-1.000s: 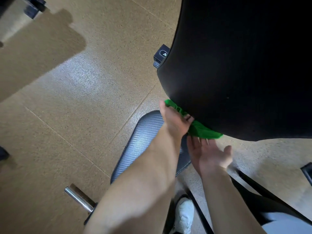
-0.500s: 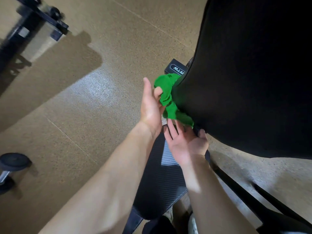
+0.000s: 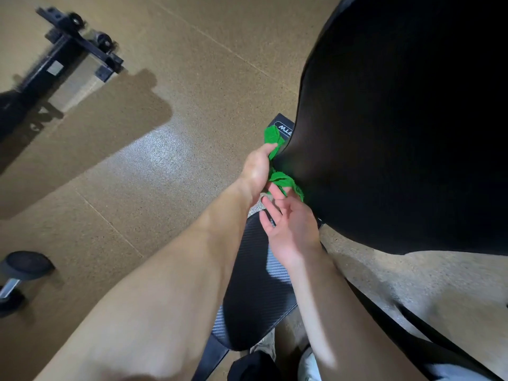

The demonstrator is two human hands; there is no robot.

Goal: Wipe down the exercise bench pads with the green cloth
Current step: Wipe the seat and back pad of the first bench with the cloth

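Observation:
The large black back pad [image 3: 398,133] of the bench fills the upper right. Below it lies the seat pad [image 3: 255,303], black with a carbon-weave pattern. My left hand [image 3: 257,171] grips the bunched green cloth [image 3: 283,180] and presses it against the left edge of the back pad. My right hand [image 3: 291,229] is just below, fingers spread, its fingertips touching the cloth's lower fold near the gap between the two pads.
A black frame label plate [image 3: 281,125] shows beside the cloth. A dumbbell [image 3: 19,273] lies on the tan speckled floor at the left. A black equipment base with wheels [image 3: 74,45] stands at the top left. My shoe [image 3: 309,364] is at the bottom.
My left hand carried the cloth from the back pad's lower corner up its left edge. The right hand followed and now touches the cloth's lower end. The camera shifted.

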